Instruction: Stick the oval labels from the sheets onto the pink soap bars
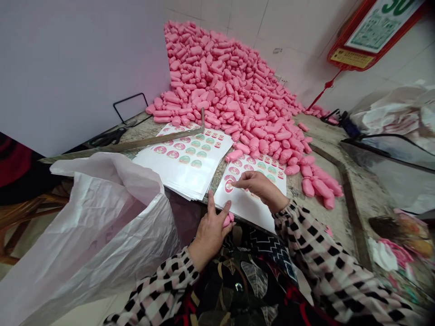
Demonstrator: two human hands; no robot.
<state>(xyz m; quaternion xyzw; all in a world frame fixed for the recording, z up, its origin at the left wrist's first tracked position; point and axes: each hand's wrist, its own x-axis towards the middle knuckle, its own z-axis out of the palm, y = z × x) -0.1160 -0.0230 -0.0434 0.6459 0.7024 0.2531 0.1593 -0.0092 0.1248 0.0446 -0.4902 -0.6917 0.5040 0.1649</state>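
My left hand (211, 230) is at the table's front edge, closed round a small pink bottle (228, 219), with its index finger stretched toward the sheets. Over the right-hand sticker sheet (238, 202), my right hand (257, 184) pinches at a round pink sticker (229, 184); whether the sticker is lifted is too small to tell. To the left lies a stack of sticker sheets (185, 176) with pink and green round labels. A large heap of pink bottles (220, 77) rises behind both, some resting on the sheets' far edges.
A wooden strip (149, 141) lies across the stack. Black scissors (110, 137) are at the left. A white plastic bag (112, 226) hangs by the front edge. At the right are a raised table strip (351, 203) and clear plastic bags (401, 158).
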